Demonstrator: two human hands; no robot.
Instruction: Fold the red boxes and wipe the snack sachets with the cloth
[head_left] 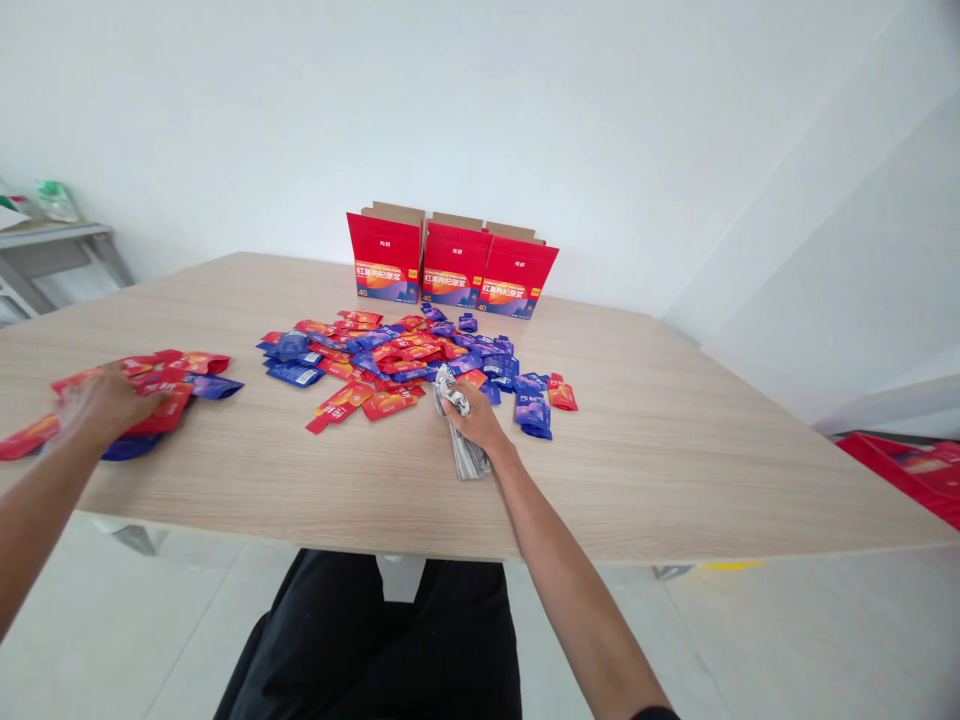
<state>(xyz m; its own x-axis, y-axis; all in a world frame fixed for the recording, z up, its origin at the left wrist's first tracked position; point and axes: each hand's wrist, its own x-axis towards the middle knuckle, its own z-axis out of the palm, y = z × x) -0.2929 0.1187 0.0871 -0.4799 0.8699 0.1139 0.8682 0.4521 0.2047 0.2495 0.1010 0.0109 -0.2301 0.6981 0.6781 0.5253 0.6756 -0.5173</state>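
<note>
Many red and blue sachets (405, 355) lie scattered in a heap at the middle of a light wooden table (660, 470). My right hand (474, 418) is closed round a bunch of silver-backed sachets (459, 430) at the near edge of that heap. My left hand (101, 400) rests, blurred, on a smaller pile of red and blue sachets (169, 385) at the table's left side. Its fingers are smeared by motion. Three open red cartons (450, 265) stand side by side at the far edge, behind the heap.
A grey shelf or bench (52, 245) stands at the far left by the white wall. A red tray or box (911, 475) sits low at the right, beyond the table's edge. My dark trousers (375, 640) show below the near edge.
</note>
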